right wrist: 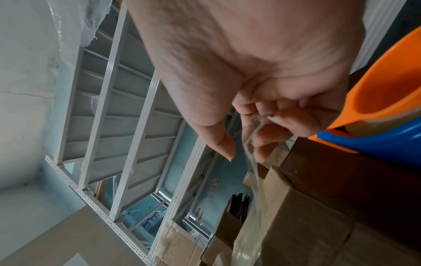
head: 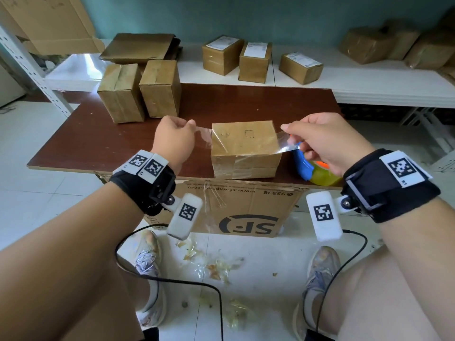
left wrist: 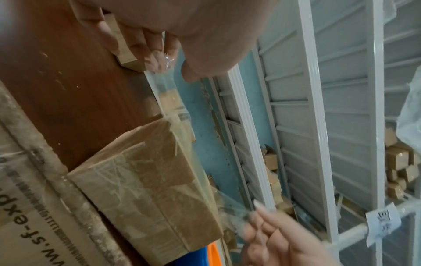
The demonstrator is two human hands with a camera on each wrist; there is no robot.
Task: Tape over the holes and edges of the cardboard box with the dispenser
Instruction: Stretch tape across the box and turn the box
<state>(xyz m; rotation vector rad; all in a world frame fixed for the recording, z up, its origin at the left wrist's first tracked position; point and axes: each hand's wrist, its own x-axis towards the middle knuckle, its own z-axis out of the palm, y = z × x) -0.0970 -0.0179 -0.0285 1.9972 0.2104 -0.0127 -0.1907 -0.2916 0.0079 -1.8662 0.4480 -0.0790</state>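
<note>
The brown table [head: 123,141] carries the cardboard box [head: 243,148] at its near edge, straight ahead and between the two hands, its long axis running left to right. A clear strip of tape [head: 286,143] stretches along that same axis just over the box top, its ends past both short sides. The left hand [head: 173,141] pinches one end, the right hand [head: 327,141] pinches the other; each sits just beside its own end of the box, neither nearer. The likely next move is straight down, laying the strip flat. The dispenser [head: 314,168], blue and orange, rests on the table under the right hand. Only the head view shows a small square mark on the box top; the left wrist view shows the taped side.
</note>
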